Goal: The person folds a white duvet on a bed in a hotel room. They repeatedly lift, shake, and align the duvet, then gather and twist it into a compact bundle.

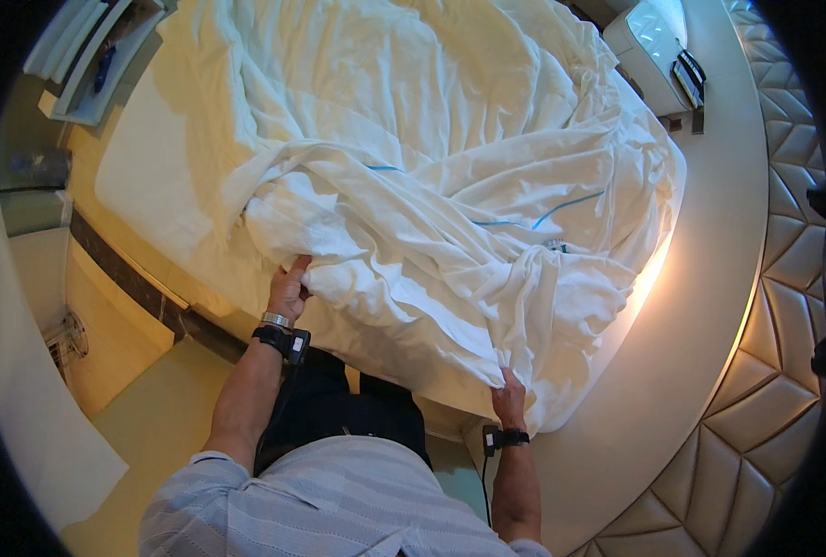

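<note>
Bunched white bedding [413, 230], with blue stripes and some printed writing, lies across the bed. Its near part is pinched in my left hand [290, 289], fingers partly hidden under the cloth. Farther right, my right hand [510, 400] grips another stretch of the same bedding at the bed's near right corner. Between my hands the cloth hangs in loose folds. The mattress [155, 160] shows a smooth white surface on the left and along the near side.
A curved beige ledge [719, 209] and a quilted padded wall [747, 411] run along the right. A white nightstand [646, 63] stands at the back right. Shelving [85, 97] is at the far left. A white sheet-like surface [23, 390] hangs near the left rim.
</note>
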Motion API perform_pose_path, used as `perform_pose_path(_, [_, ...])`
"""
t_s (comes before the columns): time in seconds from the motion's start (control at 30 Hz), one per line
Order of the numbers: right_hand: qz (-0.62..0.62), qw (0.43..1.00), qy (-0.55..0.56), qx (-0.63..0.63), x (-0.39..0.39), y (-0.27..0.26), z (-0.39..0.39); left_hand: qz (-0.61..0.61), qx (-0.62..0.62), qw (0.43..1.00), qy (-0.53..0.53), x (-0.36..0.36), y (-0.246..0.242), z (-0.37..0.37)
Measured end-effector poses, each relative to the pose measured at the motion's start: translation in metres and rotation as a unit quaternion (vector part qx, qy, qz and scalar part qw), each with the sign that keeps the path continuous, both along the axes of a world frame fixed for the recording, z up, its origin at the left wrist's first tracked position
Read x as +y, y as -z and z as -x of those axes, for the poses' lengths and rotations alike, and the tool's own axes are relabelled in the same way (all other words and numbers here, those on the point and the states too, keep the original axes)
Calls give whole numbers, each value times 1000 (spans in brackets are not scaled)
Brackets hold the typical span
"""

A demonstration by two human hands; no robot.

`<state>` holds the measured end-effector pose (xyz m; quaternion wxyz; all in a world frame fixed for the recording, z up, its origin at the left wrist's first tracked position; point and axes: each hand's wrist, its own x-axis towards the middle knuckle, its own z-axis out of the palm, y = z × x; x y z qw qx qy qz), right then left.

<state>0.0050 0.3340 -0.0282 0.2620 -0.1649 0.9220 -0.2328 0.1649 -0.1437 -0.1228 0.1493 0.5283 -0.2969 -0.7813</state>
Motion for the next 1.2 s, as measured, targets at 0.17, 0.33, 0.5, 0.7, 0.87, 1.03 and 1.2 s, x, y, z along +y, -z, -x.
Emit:
perform_pose_path(0.17, [10,1000,15,-20,-3,-5,1,75,-157,981,91,-31,-19,-2])
perform_pose_path(0.33, [9,1000,-5,-3,-4,-4,1,507,-388,765,91,-72,-26,-2])
perform_pose_path(0.5, [9,1000,-17,10,-6,-3,1,754,-286,580,113,-156,-41,22])
perform_pose_path(0.7, [-17,1000,-26,4,-11,-5,2,673,-208,583,405,-193,-60,36])
perform_pose_path(0.87, [-45,998,-31,-7,-14,-4,1,543,-32,651,529,-142,-63,8])
perform_pose_path(1.03, [-47,998,-44,16,-12,1,2,3,-38,850,526,-138,-40,0])
perform_pose_path(1.2, [-31,998,-51,13,-7,5,3,-8,-154,894,420,-143,-28,-6])
